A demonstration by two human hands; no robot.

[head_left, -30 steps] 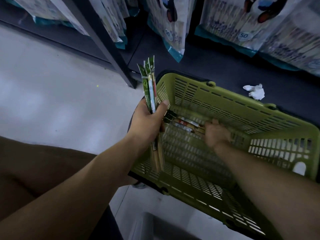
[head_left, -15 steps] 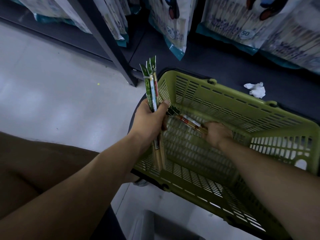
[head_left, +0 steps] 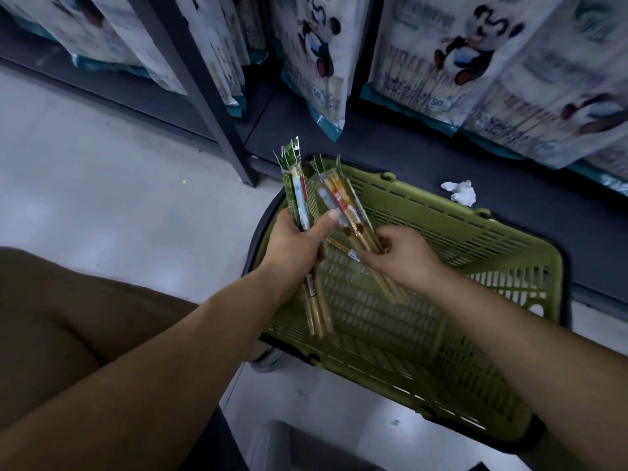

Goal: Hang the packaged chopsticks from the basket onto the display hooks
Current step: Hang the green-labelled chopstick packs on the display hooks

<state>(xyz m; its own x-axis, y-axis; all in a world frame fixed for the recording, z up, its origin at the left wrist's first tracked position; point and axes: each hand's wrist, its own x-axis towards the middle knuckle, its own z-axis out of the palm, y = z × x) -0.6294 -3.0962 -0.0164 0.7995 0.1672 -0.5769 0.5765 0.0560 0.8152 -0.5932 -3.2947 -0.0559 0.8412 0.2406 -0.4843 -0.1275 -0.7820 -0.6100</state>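
Note:
A green plastic basket (head_left: 475, 253) sits on the floor against a dark shelf base. My left hand (head_left: 299, 246) grips a bundle of packaged chopsticks with green tops (head_left: 295, 195) upright over the basket's left corner. My right hand (head_left: 404, 256) pinches a second set of packaged chopsticks with red and yellow labels (head_left: 343, 205), lifted above the basket and leaning toward the left bundle. One more chopstick pack (head_left: 339, 248) shows between my hands; whether it lies in the basket or is held I cannot tell.
Large white bags with panda prints (head_left: 438, 52) hang along the shelf above. A dark metal shelf post (head_left: 204, 90) slants down left of the basket. Crumpled white paper (head_left: 460, 193) lies on the dark shelf base. Pale floor spreads to the left.
My right hand has lifted a set of chopstick packs out of the basket bottom and brought it up beside the bundle in my left hand. The view has tilted up slightly.

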